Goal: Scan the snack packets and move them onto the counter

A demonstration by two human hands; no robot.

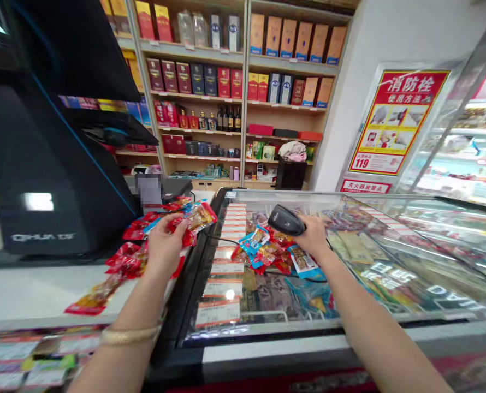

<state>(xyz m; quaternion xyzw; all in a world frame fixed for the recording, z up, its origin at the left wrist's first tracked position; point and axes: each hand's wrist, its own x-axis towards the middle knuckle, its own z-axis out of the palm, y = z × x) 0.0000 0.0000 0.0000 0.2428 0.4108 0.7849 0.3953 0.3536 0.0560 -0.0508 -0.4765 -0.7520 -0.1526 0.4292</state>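
My left hand (167, 240) is closed on a small clear-and-red snack packet (201, 217), held above the counter's right edge. Under and around that hand lie several more red and blue snack packets (124, 261) on the white counter (42, 292). My right hand (312, 236) grips a black handheld barcode scanner (286, 220), its head pointing left. Just below the scanner, a pile of red and blue snack packets (263, 248) rests on the glass top of a chest freezer (226, 341). The scanner's black cable trails over the glass, partly hidden by the pile.
A large black checkout machine (58, 180) stands on the counter at left. Frozen bags (357, 248) show through the freezer glass. Behind are shelves of boxed bottles (204, 79) and a red-and-yellow fire hydrant sign (398, 121). Packaged goods (25, 355) sit below the counter.
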